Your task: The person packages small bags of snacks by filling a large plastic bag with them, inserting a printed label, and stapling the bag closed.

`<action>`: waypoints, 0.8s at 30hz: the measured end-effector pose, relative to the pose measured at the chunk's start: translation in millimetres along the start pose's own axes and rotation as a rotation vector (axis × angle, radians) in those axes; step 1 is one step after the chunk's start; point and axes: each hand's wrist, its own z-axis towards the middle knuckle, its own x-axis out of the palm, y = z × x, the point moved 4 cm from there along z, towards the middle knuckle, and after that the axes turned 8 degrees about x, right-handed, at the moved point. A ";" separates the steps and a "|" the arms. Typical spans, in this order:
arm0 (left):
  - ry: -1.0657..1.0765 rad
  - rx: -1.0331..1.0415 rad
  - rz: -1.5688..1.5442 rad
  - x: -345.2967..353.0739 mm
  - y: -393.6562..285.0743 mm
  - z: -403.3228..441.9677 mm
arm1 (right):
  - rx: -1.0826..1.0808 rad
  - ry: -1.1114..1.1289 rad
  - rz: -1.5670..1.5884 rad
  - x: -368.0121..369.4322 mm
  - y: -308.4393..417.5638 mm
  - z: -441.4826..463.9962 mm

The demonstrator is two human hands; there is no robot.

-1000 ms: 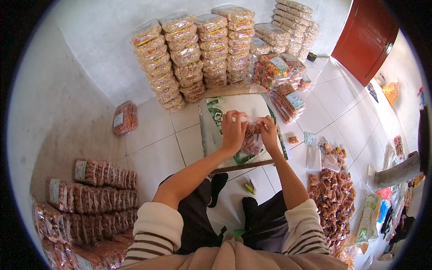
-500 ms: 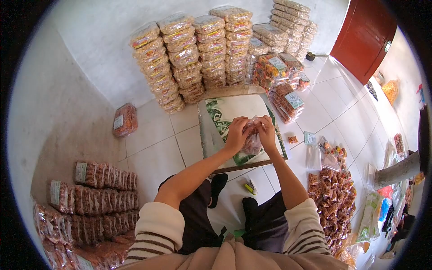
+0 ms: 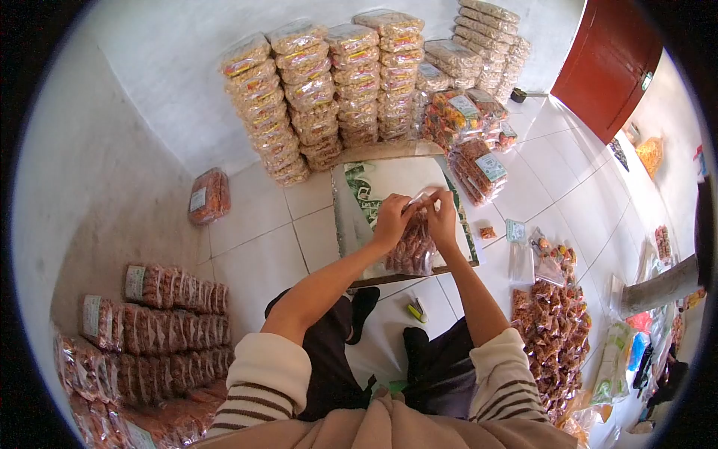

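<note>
A clear plastic bag filled with reddish-brown snack packs lies on the low table, its filled part towards me. My left hand pinches the bag's gathered upper end from the left. From the right, my right hand pinches the same end, close beside the left fingers. The bag's mouth is partly hidden behind my fingers. Under the bag, a white and green printed sheet covers the tabletop.
Tall stacks of snack bags stand against the back wall. Brown packed bags line the left floor. A heap of small packets lies at right, near labels. A yellow-green cutter rests between my feet.
More of the bag's filled part now shows, lying flatter towards me. My hands have shifted slightly, still pinching its upper end, which now sticks up above the fingers.
</note>
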 end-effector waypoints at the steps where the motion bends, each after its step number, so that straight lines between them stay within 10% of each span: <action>1: 0.000 0.000 -0.001 -0.6 -1.0 1.1 | 0.001 -0.014 0.035 -3.1 -1.7 3.9; 24: -0.114 -0.036 0.005 -3.9 9.9 2.8 | 0.053 -0.017 -0.182 7.6 -30.2 1.2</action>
